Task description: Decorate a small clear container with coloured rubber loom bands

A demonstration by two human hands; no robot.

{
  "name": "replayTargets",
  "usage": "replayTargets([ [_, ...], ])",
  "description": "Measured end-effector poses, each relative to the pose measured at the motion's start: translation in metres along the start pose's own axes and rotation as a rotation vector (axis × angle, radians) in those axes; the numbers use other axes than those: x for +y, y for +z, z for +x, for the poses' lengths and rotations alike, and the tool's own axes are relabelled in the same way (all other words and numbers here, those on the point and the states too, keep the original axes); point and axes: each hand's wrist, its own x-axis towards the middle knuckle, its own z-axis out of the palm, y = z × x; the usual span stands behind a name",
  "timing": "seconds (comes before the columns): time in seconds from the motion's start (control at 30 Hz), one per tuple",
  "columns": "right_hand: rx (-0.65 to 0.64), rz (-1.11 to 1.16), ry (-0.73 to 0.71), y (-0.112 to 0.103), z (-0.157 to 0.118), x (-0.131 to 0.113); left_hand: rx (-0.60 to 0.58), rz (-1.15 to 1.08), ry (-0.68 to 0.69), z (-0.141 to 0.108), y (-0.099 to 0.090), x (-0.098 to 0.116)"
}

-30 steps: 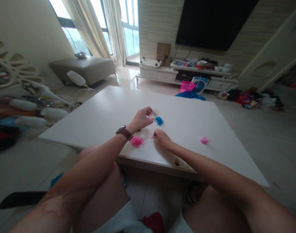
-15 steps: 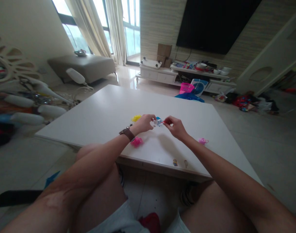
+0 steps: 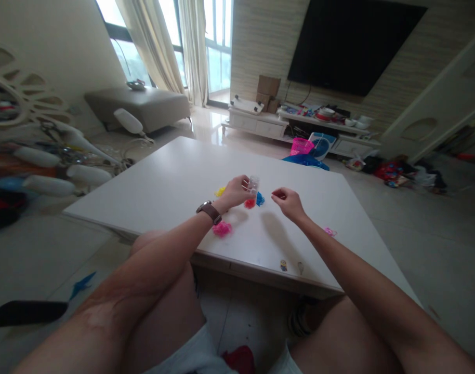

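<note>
My left hand (image 3: 236, 192), with a brown watch on its wrist, grips a small clear plastic container (image 3: 254, 184) above the table. Its fingers wrap the container's near side. Just below lies a small red bundle (image 3: 249, 204), beside a blue bundle (image 3: 260, 199) of thin stringy pieces. My right hand (image 3: 289, 201) hovers to the right, thumb and fingertips pressed together; whatever they might hold is too small to see. Partly behind my left hand is a yellow bundle (image 3: 220, 192). A pink bundle (image 3: 222, 229) sits near my left wrist, and a lighter pink one (image 3: 330, 231) beyond my right forearm.
The white table (image 3: 175, 176) spans the space before my knees. Near its front edge lie a small yellow figure charm (image 3: 283, 265) and a small pale piece (image 3: 300, 267). Past the far edge stand a pink basket (image 3: 302, 146) and a low cabinet (image 3: 253, 124).
My left hand has tipped the clear container more upright. My right hand has drawn away from it to the right. The red pieces, earlier at my right fingertips, now show below the container.
</note>
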Motion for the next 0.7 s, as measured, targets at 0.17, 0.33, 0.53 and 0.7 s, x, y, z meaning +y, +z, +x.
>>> replayTargets([
  [0.17, -0.137, -0.220, 0.054, 0.034, 0.014, 0.034, 0.078, 0.052, 0.005, 0.002, -0.012, 0.008],
  [0.33, -0.147, -0.360, 0.021, 0.072, 0.025, 0.042, 0.114, 0.144, 0.041, 0.003, -0.019, 0.008],
  [0.53, -0.091, -0.398, 0.026, 0.078, 0.031, 0.046, 0.084, 0.218, 0.076, 0.006, -0.021, 0.003],
  [0.7, -0.023, -0.207, 0.092, 0.055, 0.033, 0.039, -0.029, 0.363, 0.067, 0.007, -0.019, -0.009],
])
